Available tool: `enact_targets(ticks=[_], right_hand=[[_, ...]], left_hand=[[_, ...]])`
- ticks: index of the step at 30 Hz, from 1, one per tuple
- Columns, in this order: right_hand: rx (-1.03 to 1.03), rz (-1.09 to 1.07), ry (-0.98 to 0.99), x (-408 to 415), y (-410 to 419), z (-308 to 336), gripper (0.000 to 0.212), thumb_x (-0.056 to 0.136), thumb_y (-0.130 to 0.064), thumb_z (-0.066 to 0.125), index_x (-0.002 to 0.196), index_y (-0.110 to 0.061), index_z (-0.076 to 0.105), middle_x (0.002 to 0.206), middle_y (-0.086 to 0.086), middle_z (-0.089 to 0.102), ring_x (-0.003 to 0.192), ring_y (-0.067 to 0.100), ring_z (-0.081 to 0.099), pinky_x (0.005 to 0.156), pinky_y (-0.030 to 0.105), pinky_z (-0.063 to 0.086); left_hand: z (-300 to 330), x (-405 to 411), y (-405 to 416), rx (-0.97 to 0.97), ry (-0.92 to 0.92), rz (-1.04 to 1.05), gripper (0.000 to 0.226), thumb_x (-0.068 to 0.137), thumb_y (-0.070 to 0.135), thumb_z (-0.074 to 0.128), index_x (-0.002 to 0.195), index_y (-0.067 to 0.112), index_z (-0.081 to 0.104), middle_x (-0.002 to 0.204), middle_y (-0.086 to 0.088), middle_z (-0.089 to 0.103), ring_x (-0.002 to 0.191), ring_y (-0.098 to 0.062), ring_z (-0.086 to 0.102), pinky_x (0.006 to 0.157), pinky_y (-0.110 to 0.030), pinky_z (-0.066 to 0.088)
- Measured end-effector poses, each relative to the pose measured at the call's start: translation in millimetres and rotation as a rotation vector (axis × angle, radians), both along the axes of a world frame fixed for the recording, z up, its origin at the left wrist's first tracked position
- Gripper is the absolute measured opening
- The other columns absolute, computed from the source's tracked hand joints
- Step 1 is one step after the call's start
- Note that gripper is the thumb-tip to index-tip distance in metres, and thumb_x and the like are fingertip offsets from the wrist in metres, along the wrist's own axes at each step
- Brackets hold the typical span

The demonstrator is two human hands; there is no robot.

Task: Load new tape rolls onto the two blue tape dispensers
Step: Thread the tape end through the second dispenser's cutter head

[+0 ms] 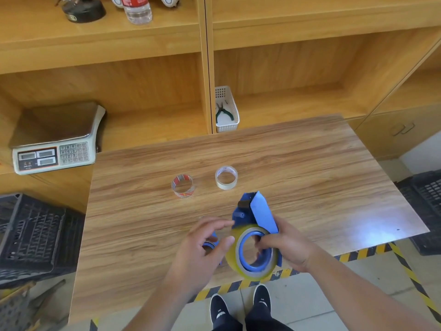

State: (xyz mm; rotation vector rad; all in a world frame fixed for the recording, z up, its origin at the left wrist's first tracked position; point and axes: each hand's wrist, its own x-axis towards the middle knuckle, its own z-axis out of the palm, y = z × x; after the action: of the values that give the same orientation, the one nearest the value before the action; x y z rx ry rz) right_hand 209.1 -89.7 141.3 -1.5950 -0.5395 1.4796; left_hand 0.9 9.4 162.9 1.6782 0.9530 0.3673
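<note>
The right hand (290, 247) is gripping a blue tape dispenser (256, 212) carrying a yellow tape roll (232, 255); at its 9 o'clock the left hand (205, 244) is hovering, fingers relaxed, holding nothing.

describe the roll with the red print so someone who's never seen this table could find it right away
On the wooden table, two small rolls lie beyond the hands. It is the left one, the clear roll with red print; its neighbour, the plain pale roll, has no red.

Table (310, 168): wood-grain laminate, smooth, glossy glare at right. Tape dispenser (259, 211): matt blue plastic. Yellowish tape roll (232, 255): glossy film. Scale (55, 142): brushed metal pan (dull sheen), off-white plastic body.
</note>
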Motion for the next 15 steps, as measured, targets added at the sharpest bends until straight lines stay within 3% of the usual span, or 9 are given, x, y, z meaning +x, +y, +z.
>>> enact_targets(ticks=[3,5,10,15], right_hand=[[0.002,0.065,0.091,1,1,4,0.017,0.064,0.002,0.064,0.075,-0.009,0.069,0.072,0.018,0.062,0.065,0.029,0.057,0.069,0.038,0.048],[0.004,0.123,0.132,0,0,8,0.016,0.061,0.003,0.061,0.071,-0.008,0.068,0.070,0.017,0.060,0.063,0.028,0.055,0.066,0.034,0.048],[-0.001,0.199,0.125,1,-2,10,0.016,0.061,0.003,0.059,0.076,-0.002,0.062,0.067,0.017,0.058,0.063,0.029,0.053,0.062,0.032,0.051],[-0.044,0.248,0.098,3,-5,7,0.021,0.062,0.005,0.059,0.081,-0.001,0.063,0.070,0.016,0.057,0.065,0.029,0.055,0.064,0.033,0.051]], left_hand=[[4,-2,10,0.040,0.016,-0.149,0.023,0.081,0.046,0.080,0.103,0.047,0.077,0.113,0.024,0.070,0.095,-0.009,0.066,0.085,-0.014,0.049],[5,-2,12,-0.001,-0.027,-0.171,0.026,0.075,0.050,0.081,0.098,0.040,0.081,0.105,0.017,0.074,0.086,-0.009,0.067,0.082,-0.016,0.051],[3,-1,6,-0.040,-0.054,-0.125,0.011,0.083,0.021,0.087,0.088,0.030,0.083,0.092,0.010,0.076,0.081,-0.013,0.069,0.077,-0.021,0.054],[0,0,-2,-0.078,-0.031,-0.083,0.015,0.089,0.014,0.080,0.080,0.026,0.082,0.089,0.007,0.078,0.082,-0.012,0.071,0.075,-0.025,0.053]])
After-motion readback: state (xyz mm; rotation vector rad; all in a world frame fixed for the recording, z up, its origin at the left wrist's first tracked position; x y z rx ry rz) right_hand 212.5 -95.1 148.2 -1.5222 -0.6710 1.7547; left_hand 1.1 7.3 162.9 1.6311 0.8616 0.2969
